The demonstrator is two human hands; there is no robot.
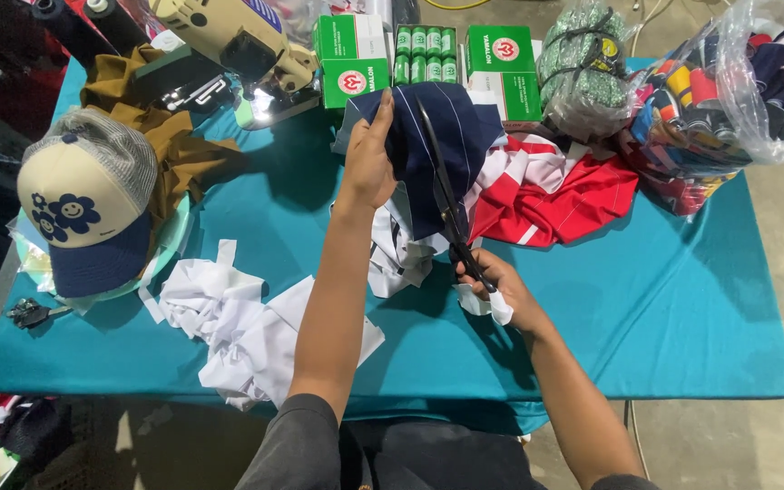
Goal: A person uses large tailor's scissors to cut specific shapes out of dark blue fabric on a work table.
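Teal cloth (pixel 682 308) covers the whole table under me, and everything sits on it. Far right, a clear plastic bag (pixel 755 82) bulges with striped fabric pieces. Beside it a red and white striped cloth (pixel 555 195) lies bunched, touching the navy piece I'm working. Left of my arms there's a heap of white scraps (pixel 229 327), crumpled near the table's front edge. Further left, a cream and navy cap (pixel 88 204) with a flower print sits on the table's left side, brown fabric (pixel 170 136) piled behind it, and a beige sewing machine (pixel 229 36) at the back. Green boxes (pixel 351 59) stand along the far edge.

Now the action: my left hand (pixel 369 159) is closed around the top edge of the navy pinstriped fabric (pixel 451 150), holding it up off the table at centre. My right hand (pixel 501 290) is gripped through the handles of the black scissors (pixel 451 209), blades pointing away from me, running up along the navy piece, slightly parted. A small white scrap (pixel 499 311) is tucked under my right fingers.
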